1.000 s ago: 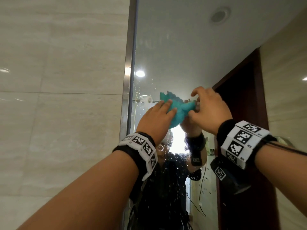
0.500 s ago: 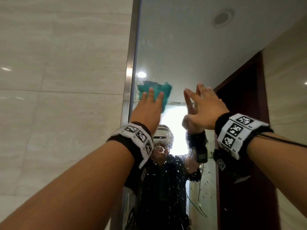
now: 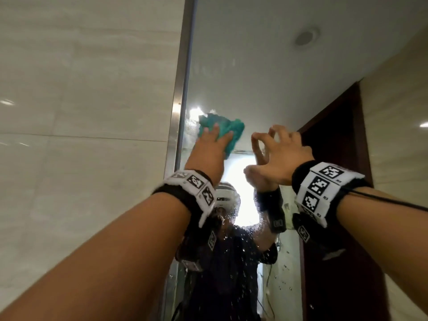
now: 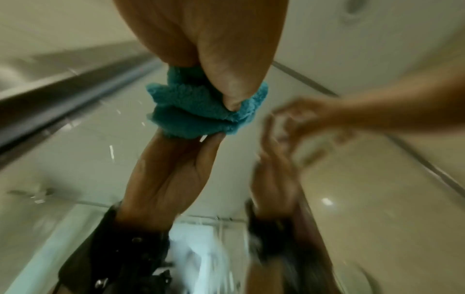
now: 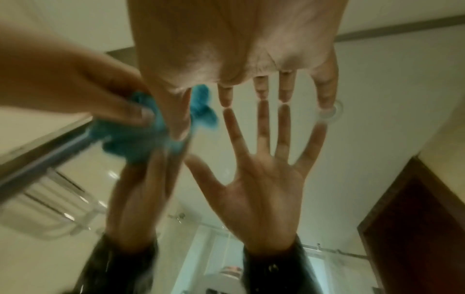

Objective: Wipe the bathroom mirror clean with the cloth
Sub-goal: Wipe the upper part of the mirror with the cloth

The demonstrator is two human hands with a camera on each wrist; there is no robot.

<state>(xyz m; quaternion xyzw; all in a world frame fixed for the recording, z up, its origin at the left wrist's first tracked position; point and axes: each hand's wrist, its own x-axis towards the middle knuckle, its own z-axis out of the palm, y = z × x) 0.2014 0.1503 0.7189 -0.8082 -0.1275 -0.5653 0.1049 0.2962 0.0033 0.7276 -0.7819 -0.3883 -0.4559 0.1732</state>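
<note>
Against the mirror (image 3: 254, 66), left hand (image 3: 208, 151) presses the cloth (image 3: 231, 129).

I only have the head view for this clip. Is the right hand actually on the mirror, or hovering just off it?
Observer: On it. In the right wrist view the right hand has its fingertips meeting their own reflections on the mirror.
Reviewer: Is it holding anything?
Observer: No. Its reflected palm is bare, with the fingers spread.
Reviewer: And the left hand on the cloth?
Observer: The left wrist view shows one digit of the left hand pressing into a fold of the bunched cloth.
</note>
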